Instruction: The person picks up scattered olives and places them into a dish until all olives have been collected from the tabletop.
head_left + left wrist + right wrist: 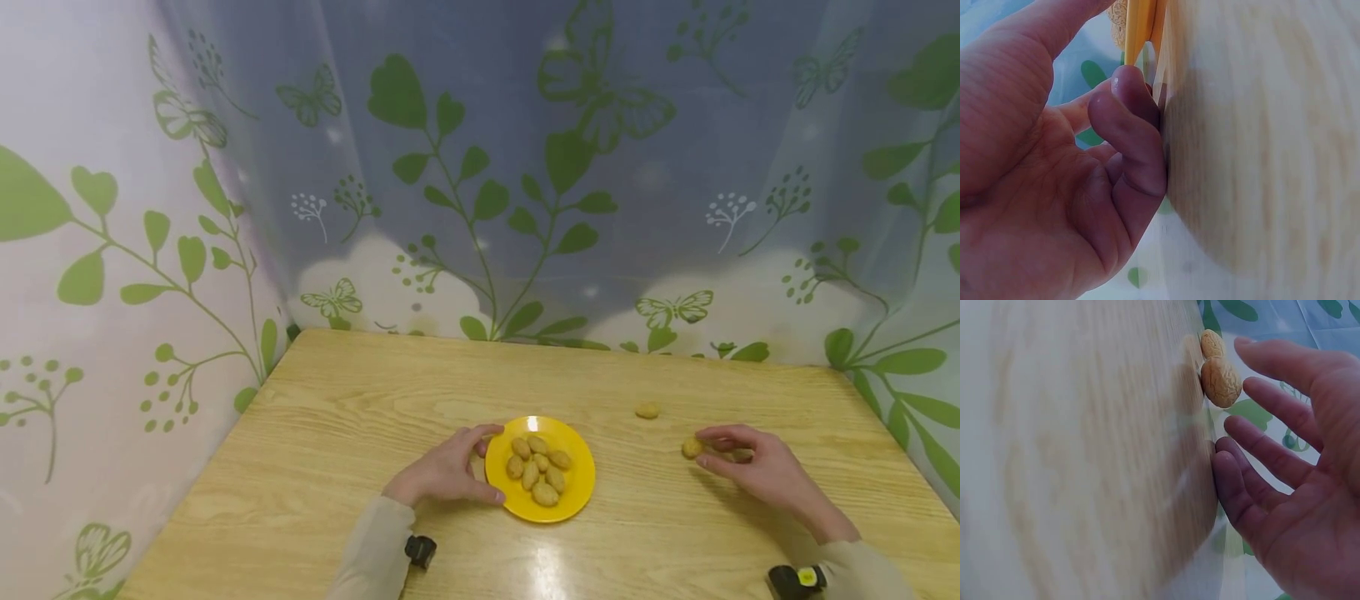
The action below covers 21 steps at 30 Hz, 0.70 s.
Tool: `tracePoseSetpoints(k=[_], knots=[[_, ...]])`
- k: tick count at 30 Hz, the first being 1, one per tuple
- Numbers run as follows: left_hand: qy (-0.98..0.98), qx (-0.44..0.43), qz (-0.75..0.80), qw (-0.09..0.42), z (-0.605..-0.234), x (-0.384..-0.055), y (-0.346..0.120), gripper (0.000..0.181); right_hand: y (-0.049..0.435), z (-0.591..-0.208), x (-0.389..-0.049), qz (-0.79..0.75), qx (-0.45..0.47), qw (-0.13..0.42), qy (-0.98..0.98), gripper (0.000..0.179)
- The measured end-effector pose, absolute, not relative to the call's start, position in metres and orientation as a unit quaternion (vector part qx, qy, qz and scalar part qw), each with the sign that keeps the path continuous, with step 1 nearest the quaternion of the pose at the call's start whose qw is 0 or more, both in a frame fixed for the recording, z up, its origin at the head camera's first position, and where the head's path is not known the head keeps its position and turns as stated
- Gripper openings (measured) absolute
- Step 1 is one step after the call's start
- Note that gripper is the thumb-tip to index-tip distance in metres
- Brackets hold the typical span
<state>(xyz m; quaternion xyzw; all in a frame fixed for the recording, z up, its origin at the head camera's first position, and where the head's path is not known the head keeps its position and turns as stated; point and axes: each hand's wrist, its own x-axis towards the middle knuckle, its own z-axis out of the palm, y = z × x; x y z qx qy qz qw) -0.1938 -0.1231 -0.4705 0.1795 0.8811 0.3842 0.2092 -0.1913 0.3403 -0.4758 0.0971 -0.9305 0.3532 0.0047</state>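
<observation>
A round yellow plate (577,500) holds several tan, wrinkled walnuts (546,494). My left hand (453,467) holds the plate's left rim, thumb at the near side and forefinger at the far side. From the left wrist view, the plate's edge (1139,28) appears side-on by the curled fingers of my left hand (1079,169). On the right, my right hand (765,467) reaches a loose walnut (692,447); thumb and forefinger stand spread beside it. In the right wrist view this walnut (1221,382) lies just beyond the fingertips of my right hand (1291,456), not visibly gripped.
Another loose walnut (647,410) lies on the wooden table (360,392), farther back and left of my right hand. Behind the table hangs a blue and white cloth (480,208) with green leaves and butterflies. A pale patterned cloth (112,350) borders the left side.
</observation>
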Motion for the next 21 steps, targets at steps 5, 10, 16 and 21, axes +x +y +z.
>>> tracePoseSetpoints(k=[5,10,16,21], knots=[[0.881,0.179,0.385,0.207,-0.4712,-0.1936,-0.1228,0.094,0.34,-0.4758,-0.1945,0.347,0.103,-0.009,-0.932,0.037],[0.882,0.181,0.383,0.208,-0.4712,-0.1939,-0.1229,0.094,0.3386,-0.4753,-0.196,0.342,0.105,-0.014,-0.934,0.036],[0.881,0.181,0.383,0.208,-0.4699,-0.1937,-0.1232,0.094,0.3373,-0.4751,-0.1967,0.337,0.101,-0.02,-0.936,0.033],[0.882,0.18,0.382,0.207,-0.4696,-0.1934,-0.123,0.094,0.337,-0.4758,-0.1971,0.337,0.103,-0.019,-0.935,0.03]])
